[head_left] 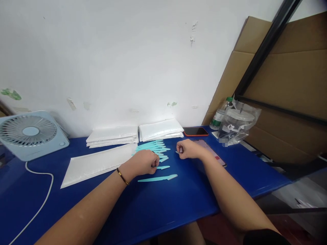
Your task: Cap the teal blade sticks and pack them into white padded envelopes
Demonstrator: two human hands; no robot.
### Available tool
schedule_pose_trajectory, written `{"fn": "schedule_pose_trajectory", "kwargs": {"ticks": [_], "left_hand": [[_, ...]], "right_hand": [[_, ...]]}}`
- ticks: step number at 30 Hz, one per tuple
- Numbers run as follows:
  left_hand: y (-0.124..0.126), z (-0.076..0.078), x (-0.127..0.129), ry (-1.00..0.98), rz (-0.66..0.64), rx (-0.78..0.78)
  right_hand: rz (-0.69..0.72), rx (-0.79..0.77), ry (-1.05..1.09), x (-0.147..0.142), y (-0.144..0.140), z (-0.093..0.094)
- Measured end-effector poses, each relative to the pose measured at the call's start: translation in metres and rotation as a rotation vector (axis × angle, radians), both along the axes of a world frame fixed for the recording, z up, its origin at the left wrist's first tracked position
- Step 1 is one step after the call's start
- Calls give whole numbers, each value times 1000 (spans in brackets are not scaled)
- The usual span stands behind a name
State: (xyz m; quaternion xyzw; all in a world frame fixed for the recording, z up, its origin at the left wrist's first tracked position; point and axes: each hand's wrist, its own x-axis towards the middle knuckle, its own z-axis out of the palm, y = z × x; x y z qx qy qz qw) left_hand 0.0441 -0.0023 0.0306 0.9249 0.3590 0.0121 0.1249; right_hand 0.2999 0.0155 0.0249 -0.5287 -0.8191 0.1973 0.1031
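Several thin teal plastic razors (152, 146) lie in a fanned row on the blue table (158, 207). One more teal razor (157, 178) lies apart, nearer to me. My left hand (144, 162) rests curled on the table over the row, fingers closed around the handle of a teal razor (163, 167) that pokes out to the right. My right hand (188, 149) is curled just right of the row, pinching a small pale piece (178, 151); what it is I cannot tell.
A long white padded envelope (97, 164) lies left of the razors, two stacks of envelopes (112, 135) (160, 129) behind. A small fan (29, 133) with its white cable stands far left. Two phones (196, 131) (212, 152), a water bottle (221, 114), a plastic bag (237, 124) and cardboard (286, 88) are at the right.
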Motion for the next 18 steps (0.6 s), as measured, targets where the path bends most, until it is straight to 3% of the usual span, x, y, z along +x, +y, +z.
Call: {"fn": "schedule_pose_trajectory", "kwargs": {"ticks": [3,5,8,10,13,15,18], "left_hand": [[1,-1,-1,-3,-10,18],[2,-2,-1,-16,-10,14],[3,-4,-2,-33,-11,-4],[3,-3,-2,-33,-7,-22],[2,-1,-2,-30,-2,-32],[1,0,-2,-30,-3,-32],[0,1,-2,-24,-4,-32]], "right_hand": [[34,-21,155,0,1,0],[40,-115,281,2,3,-3],[-46,-296,375,8,8,-9],[-130,-339,320,13,10,-10],[-145,-185,185,21,10,-7],[-44,-48,165,23,10,-4],[126,-22,155,18,10,-4]]}}
